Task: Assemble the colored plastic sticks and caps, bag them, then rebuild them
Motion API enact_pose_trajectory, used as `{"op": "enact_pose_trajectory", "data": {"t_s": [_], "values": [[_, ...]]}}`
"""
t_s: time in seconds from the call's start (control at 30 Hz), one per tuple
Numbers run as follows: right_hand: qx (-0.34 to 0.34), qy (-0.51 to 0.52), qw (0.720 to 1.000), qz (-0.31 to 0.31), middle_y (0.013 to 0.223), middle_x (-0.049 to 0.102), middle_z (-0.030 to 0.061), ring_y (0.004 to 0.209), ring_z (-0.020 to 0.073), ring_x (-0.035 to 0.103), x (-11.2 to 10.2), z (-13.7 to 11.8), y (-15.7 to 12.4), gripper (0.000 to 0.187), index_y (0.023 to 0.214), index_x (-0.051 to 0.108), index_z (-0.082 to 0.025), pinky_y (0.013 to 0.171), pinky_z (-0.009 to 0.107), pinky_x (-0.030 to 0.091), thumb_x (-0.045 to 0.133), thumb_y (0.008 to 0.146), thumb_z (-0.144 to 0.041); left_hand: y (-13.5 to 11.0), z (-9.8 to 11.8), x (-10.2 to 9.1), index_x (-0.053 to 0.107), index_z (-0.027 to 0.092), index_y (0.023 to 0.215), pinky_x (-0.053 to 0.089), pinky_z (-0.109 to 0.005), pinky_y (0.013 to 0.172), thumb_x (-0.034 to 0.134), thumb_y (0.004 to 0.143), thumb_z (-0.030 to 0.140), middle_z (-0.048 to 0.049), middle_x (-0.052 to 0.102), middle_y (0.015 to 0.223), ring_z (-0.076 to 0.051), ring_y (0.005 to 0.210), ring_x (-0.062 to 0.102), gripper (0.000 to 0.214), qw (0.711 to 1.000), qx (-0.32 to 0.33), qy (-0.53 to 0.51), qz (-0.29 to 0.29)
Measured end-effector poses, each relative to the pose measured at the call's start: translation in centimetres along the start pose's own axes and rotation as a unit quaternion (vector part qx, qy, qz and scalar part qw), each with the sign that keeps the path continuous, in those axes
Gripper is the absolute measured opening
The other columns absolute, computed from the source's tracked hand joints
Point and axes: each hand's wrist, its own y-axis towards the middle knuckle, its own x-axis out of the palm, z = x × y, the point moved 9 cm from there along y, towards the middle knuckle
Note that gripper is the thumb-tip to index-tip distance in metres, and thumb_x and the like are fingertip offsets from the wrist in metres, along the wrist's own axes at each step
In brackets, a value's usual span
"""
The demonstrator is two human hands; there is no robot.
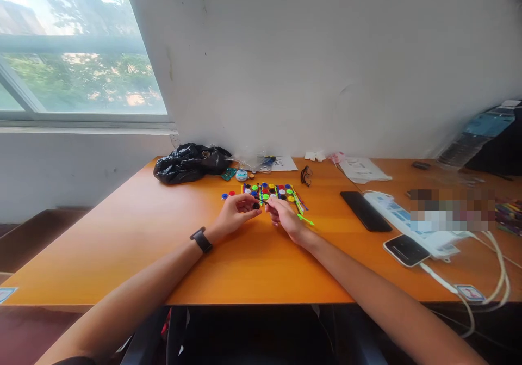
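Observation:
My left hand (238,211), with a dark watch on its wrist, pinches a small black round piece (256,206) between thumb and fingers. Just to its right, my right hand (284,216) is closed at the fingertips on a thin dark piece (264,202). Whether the two dark pieces are joined, I cannot tell. Behind both hands lies a group of small round pieces (282,192) in red, blue, yellow, white, green and black, with thin coloured sticks among them. A bright green arrow-tipped stick (305,220) rests beside my right hand. My hands hide part of the group.
A black plastic bag (190,164) sits at the back left, near a round white container (241,175). Glasses (305,175) lie behind the group. On the right are a black phone (365,211), a white phone (406,250), cables (499,267) and a large water bottle (475,134).

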Motion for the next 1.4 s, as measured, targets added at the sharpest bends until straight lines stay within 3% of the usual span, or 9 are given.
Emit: {"op": "enact_pose_trajectory", "data": {"t_s": [0.13, 0.23, 0.33, 0.5, 0.73, 1.0, 1.4], "values": [[-0.073, -0.123, 0.99, 0.008, 0.066, 0.036, -0.0043, 0.058, 0.0154, 0.034, 0.0, -0.9, 0.0, 0.029, 0.088, 0.057, -0.024, 0.056, 0.028, 0.029, 0.047, 0.103, -0.047, 0.1, -0.2, 0.4, 0.074, 0.014, 0.103, 0.059, -0.032, 0.079, 0.091, 0.078, 0.045, -0.0115, 0.078, 0.101, -0.023, 0.09, 0.074, 0.043, 0.999, -0.004, -0.028, -0.02], [-0.193, -0.243, 0.951, 0.01, 0.081, 0.056, 0.0005, 0.075, 0.0188, 0.051, 0.8, -2.8, -0.8, 0.023, 0.093, 0.058, -0.024, 0.071, 0.031, 0.041, 0.046, 0.105, -0.04, 0.1, -0.1, 0.3, 0.074, 0.013, 0.105, 0.06, -0.033, 0.082, 0.091, 0.079, 0.043, -0.0115, 0.077, 0.103, -0.022, 0.091, 0.073, 0.043, 0.999, 0.004, -0.037, -0.017], [-0.253, -0.303, 0.919, 0.009, 0.09, 0.062, 0.0023, 0.084, 0.0197, 0.056, 1.5, -3.6, -1.5, 0.019, 0.094, 0.059, -0.023, 0.079, 0.033, 0.043, 0.048, 0.106, -0.034, 0.2, 0.1, -0.1, 0.074, 0.013, 0.103, 0.059, -0.032, 0.081, 0.089, 0.08, 0.042, -0.0109, 0.076, 0.103, -0.021, 0.089, 0.072, 0.04, 1.0, 0.023, -0.013, 0.0], [-0.282, -0.325, 0.903, 0.018, 0.093, 0.065, 0.0038, 0.084, 0.0192, 0.061, 1.4, -3.8, -1.7, 0.017, 0.099, 0.067, -0.023, 0.077, 0.031, 0.046, 0.053, 0.105, -0.03, 0.0, 0.7, 0.2, 0.073, 0.013, 0.106, 0.06, -0.031, 0.083, 0.082, 0.088, 0.038, -0.01, 0.076, 0.101, -0.02, 0.092, 0.072, 0.031, 0.998, 0.049, 0.026, -0.015], [-0.328, -0.33, 0.884, 0.04, 0.094, 0.066, 0.0063, 0.081, 0.0199, 0.061, 1.4, -5.2, -2.4, 0.018, 0.104, 0.076, -0.023, 0.075, 0.033, 0.049, 0.059, 0.104, -0.028, -0.4, 2.6, -0.1, 0.072, 0.015, 0.111, 0.062, -0.031, 0.084, 0.076, 0.092, 0.03, -0.0095, 0.077, 0.102, -0.02, 0.093, 0.075, 0.024, 0.99, 0.115, 0.08, 0.015], [-0.325, -0.351, 0.878, 0.029, 0.097, 0.066, 0.006, 0.085, 0.0199, 0.063, 1.5, -4.9, -2.2, 0.017, 0.107, 0.077, -0.025, 0.079, 0.033, 0.05, 0.06, 0.104, -0.026, -1.0, 4.7, 0.1, 0.074, 0.018, 0.11, 0.059, -0.027, 0.074, 0.07, 0.094, 0.023, -0.0063, 0.073, 0.096, -0.016, 0.082, 0.07, 0.017, 0.963, 0.199, 0.18, 0.016], [-0.33, -0.352, 0.875, 0.031, 0.101, 0.067, 0.0063, 0.088, 0.0205, 0.063, 1.7, -5.6, -2.7, 0.012, 0.104, 0.071, -0.023, 0.081, 0.033, 0.05, 0.06, 0.105, -0.028, -1.2, 5.3, 0.3, 0.073, 0.02, 0.11, 0.055, -0.028, 0.077, 0.068, 0.093, 0.021, -0.005, 0.072, 0.094, -0.016, 0.082, 0.067, 0.018, 0.946, 0.216, 0.243, 0.006]]}}
